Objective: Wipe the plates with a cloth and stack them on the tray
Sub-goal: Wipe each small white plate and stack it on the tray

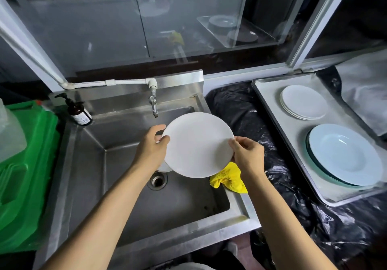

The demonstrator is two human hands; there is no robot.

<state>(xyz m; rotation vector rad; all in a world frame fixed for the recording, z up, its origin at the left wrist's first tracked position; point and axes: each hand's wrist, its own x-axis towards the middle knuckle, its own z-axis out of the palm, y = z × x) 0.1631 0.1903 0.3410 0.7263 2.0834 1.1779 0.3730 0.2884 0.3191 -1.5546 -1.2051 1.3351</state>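
Over the stainless-steel sink [117, 165], the round white ceramic plate [199, 144] is pinched at opposite rims by left hand [150, 150] and right hand [248, 154], the crumpled yellow cloth [228, 178] lying just beneath the right, the nearer hand to it.

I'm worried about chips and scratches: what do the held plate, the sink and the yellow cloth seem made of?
The held plate looks like glazed ceramic, possibly melamine: plain white, smooth, faint sheen. The sink looks like stainless steel: brushed grey with dull reflections. The yellow cloth is soft fabric, perhaps microfibre: it lies crumpled in folds.
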